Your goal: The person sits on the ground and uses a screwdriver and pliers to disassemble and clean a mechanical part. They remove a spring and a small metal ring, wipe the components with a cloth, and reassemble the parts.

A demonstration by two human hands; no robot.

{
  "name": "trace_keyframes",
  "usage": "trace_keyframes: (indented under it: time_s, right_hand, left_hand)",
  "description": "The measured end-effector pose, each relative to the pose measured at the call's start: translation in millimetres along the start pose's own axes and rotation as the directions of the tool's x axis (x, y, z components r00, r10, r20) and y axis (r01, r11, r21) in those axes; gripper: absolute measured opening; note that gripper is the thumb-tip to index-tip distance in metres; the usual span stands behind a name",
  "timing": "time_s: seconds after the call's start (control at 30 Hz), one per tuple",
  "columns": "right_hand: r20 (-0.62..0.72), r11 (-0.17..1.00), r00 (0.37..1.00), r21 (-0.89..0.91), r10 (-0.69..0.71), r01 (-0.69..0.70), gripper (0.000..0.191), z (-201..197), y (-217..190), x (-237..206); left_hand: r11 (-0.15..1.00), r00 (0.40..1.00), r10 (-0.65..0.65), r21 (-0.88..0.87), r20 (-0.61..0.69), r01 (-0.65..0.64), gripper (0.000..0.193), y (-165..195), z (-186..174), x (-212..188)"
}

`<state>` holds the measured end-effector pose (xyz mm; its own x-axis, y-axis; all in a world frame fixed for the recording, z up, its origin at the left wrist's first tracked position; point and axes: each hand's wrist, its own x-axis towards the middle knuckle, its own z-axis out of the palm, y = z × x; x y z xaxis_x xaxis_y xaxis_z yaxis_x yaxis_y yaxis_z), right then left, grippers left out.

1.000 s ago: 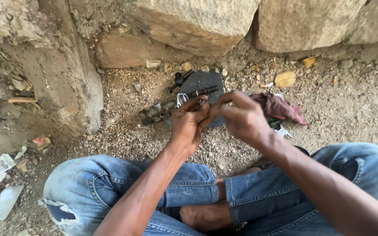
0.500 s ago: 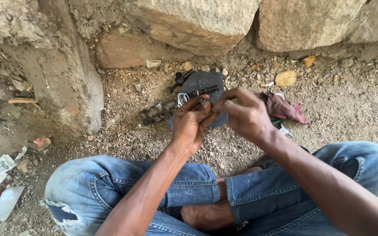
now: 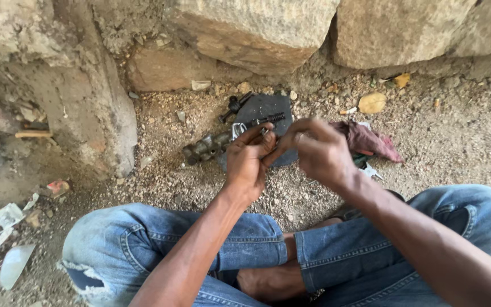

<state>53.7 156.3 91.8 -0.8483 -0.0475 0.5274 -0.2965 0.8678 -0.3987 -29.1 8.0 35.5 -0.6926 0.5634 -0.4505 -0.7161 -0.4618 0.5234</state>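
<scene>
A person sits cross-legged on the dirt in blue jeans (image 3: 160, 244). The left hand (image 3: 248, 162) and the right hand (image 3: 316, 150) are up close together, fingertips touching. They pinch a small shiny metal part (image 3: 238, 131). Most of it hides behind the fingers, so I cannot tell just what it is. Both hands are closed tight on it.

How far along is the work? It looks like the middle. Other parts lie loose on the ground, not joined to anything. A grey metal body (image 3: 204, 148) with holes lies just left of the hands. A dark threaded rod (image 3: 268, 119) and a small black knobbed piece (image 3: 233, 106) rest on a dark flat mat (image 3: 271, 105) behind the hands. These parts are not yet put together.

A red rag (image 3: 370, 141) lies to the right, near the right hand. Big rough stones (image 3: 257, 28) stand right behind the mat, like a wall. White scraps (image 3: 9, 216) sit far off to the left. Gravel lies all about, and a tiny part could get lost in it. Nothing blocks the hands.
</scene>
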Motion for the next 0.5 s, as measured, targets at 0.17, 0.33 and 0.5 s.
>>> trace_keyframes:
  time_s: [0.17,0.33,0.5]
  right_hand:
    - [0.026,1.000,0.999,0.019,0.023,-0.024,0.033,-3,3,0]
    - [0.019,0.975,0.976,0.048,0.215,-0.216,0.026,-14,5,6]
    - [0.000,0.988,0.992,0.091,0.127,-0.127,0.019,-8,-4,7]
  left_hand:
    - [1.000,0.999,-0.010,0.003,0.047,0.010,0.024,1,1,-2]
    - [0.997,0.996,-0.031,-0.066,0.078,0.037,0.025,9,-1,1]
    - [0.996,0.999,-0.039,-0.084,0.030,0.042,0.024,9,-2,1]
